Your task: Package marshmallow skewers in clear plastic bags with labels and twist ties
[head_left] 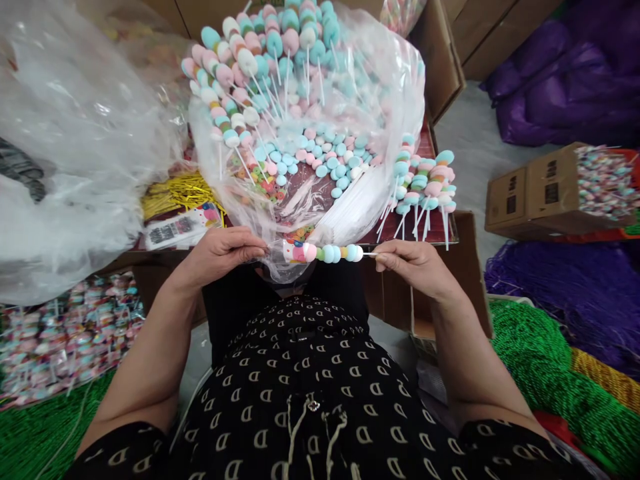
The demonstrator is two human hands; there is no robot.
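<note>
Between my hands, level over the table's front edge, is a candy skewer [336, 253] of pastel pink, blue, white and green pieces on a white stick. My right hand [413, 263] pinches the bare end of that stick. A small clear candy wrapper [291, 251] with a red and white print covers the skewer's left end. My left hand [225, 252] is closed in a pinch on the wrapper's far left end. Beyond them lies a large clear plastic bag [400, 73] with many finished skewers [280, 43], loose round candies [330, 157] and a bundle of white sticks [350, 207].
Yellow twist ties [177, 195] and a stack of printed wrappers [183, 225] lie at the left of the table. More skewers [425, 180] rest at its right edge. Cardboard boxes [537, 187] and green cord [535, 353] sit on the floor to the right.
</note>
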